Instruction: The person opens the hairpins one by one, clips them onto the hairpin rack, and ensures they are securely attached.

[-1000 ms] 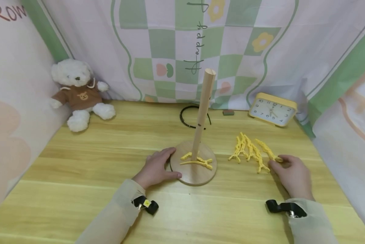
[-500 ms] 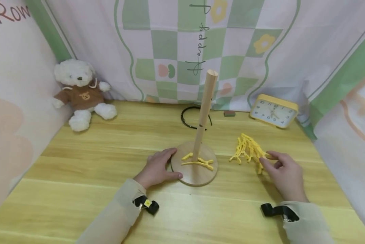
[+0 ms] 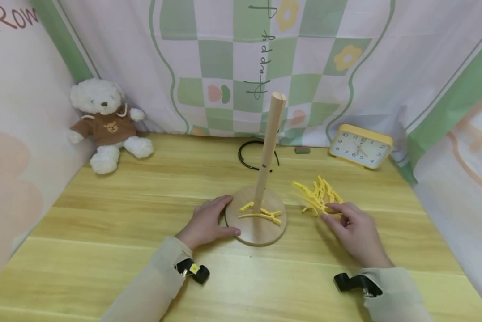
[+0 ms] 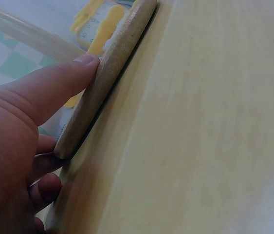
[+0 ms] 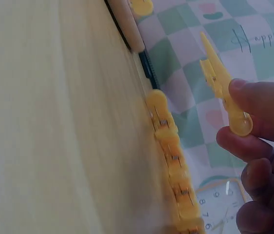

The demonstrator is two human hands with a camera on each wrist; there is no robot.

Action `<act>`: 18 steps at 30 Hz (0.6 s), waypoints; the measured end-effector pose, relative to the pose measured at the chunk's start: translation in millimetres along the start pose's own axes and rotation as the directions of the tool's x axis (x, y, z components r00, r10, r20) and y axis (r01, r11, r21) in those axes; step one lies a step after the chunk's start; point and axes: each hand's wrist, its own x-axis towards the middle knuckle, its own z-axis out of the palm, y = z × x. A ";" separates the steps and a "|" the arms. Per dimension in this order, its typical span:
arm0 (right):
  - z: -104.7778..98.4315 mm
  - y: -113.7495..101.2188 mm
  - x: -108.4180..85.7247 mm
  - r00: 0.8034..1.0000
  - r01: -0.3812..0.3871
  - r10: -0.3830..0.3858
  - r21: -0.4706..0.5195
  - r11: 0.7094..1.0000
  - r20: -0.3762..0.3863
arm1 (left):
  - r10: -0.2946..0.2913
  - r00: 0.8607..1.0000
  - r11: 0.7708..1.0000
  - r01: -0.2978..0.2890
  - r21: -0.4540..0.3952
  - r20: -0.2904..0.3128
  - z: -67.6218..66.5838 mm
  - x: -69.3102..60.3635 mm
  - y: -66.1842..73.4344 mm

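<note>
A wooden stand has a round base [image 3: 257, 235] and an upright post [image 3: 270, 138]. My left hand [image 3: 202, 223] grips the base's left edge, thumb on top and fingers at the rim [image 4: 105, 73]. Yellow hair clips [image 3: 265, 216] lie on the base by the post's foot. My right hand [image 3: 357, 230] pinches another yellow hair clip [image 5: 227, 90] by its rounded end between thumb and fingers, its tip pointing away. It is raised off the table, in front of several more yellow clips [image 5: 173, 158] lying in a row right of the base.
Behind the post lies a black headband [image 3: 245, 156], with a small grey-and-red block [image 3: 302, 150] to its right. A yellow clock [image 3: 360, 146] stands at the back right, a white teddy bear [image 3: 111, 127] at the back left. Curtains [image 3: 208, 58] hang behind the wooden table [image 3: 116, 214].
My right hand has lifted a clip from the right end of the row and carried it left. The clip's tip now points toward the post. My left hand keeps its hold on the base.
</note>
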 end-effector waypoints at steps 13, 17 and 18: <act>19.0 -23.3 0.3 0.988 0.104 -0.108 0.047 0.993 0.106 | -0.002 1.000 1.000 0.002 0.005 0.000 1.1 0.6 -3.0; 27.1 -29.6 1.4 0.978 0.134 -0.139 0.046 0.990 0.153 | -0.006 1.000 1.000 0.006 0.007 0.004 1.3 1.3 -3.1; 29.1 -31.0 1.7 0.976 0.141 -0.146 0.047 0.989 0.161 | -0.007 1.000 1.000 0.007 0.008 0.004 1.3 1.5 -3.2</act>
